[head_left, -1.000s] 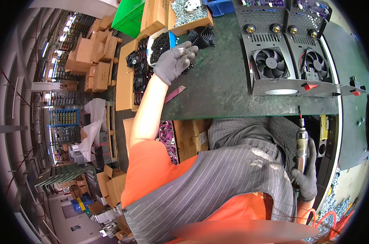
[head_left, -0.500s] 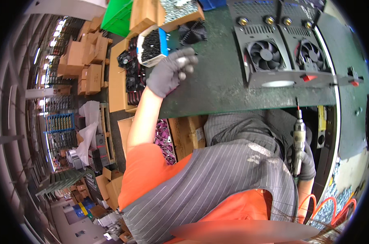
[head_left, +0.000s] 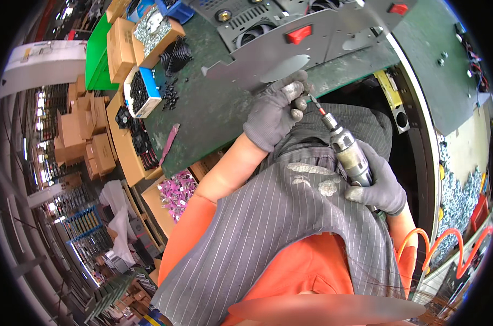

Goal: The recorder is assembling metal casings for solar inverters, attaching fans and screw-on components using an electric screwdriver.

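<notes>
My gloved right hand [head_left: 379, 182] is wrapped round a pneumatic screwdriver [head_left: 348, 153], whose bit points up and left. My gloved left hand [head_left: 279, 111] has its fingers pinched together beside the bit's tip; what they hold, if anything, is too small to make out. Just beyond my left hand stands a grey metal panel [head_left: 333, 46] with a red switch [head_left: 299, 35] and an oval opening. Behind the panel, a black fan [head_left: 254, 33] shows in part inside the metal casing.
On the dark green bench [head_left: 203, 108], a box of black screws [head_left: 140, 95] stands at left beside spilled screws [head_left: 170, 96]. Behind it are a carton of silvery parts [head_left: 155, 35] and a green crate [head_left: 98, 60]. An orange coiled hose [head_left: 447, 232] hangs at lower right.
My left hand has come away from the screw box to the screwdriver tip. The screwdriver has swung left and up in my right hand. The view has turned, and black screws now show spilled.
</notes>
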{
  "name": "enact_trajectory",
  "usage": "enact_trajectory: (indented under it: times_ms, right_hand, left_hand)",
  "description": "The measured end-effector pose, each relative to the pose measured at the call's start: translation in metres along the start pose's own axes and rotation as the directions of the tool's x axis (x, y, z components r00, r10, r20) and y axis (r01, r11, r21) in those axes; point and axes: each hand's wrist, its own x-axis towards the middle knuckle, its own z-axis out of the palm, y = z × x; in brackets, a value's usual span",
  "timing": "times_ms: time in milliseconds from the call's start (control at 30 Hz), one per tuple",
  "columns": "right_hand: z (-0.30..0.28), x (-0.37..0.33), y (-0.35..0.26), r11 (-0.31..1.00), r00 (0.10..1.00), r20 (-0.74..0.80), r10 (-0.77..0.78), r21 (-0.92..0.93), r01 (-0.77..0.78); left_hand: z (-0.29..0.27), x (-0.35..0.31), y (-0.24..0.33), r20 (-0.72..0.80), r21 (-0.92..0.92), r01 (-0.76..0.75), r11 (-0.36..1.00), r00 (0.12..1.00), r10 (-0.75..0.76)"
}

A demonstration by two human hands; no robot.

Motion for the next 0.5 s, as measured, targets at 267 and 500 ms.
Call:
enact_trajectory:
  times_ms: [267,500]
  right_hand:
    - [-0.006,-0.01,0.013,0.995,0.998,-0.052,0.034,0.099,-0.029]
    - [-0.009,-0.007,0.023,0.99,0.987,-0.08,-0.138,-0.018,0.137]
  left_hand:
    - [0.026,0.017,-0.019,-0.008,-0.068,0.0,0.998,1.0,-0.001]
    - [0.032,0.021,-0.027,-0.068,0.087,-0.087,0.992,0.993,0.093]
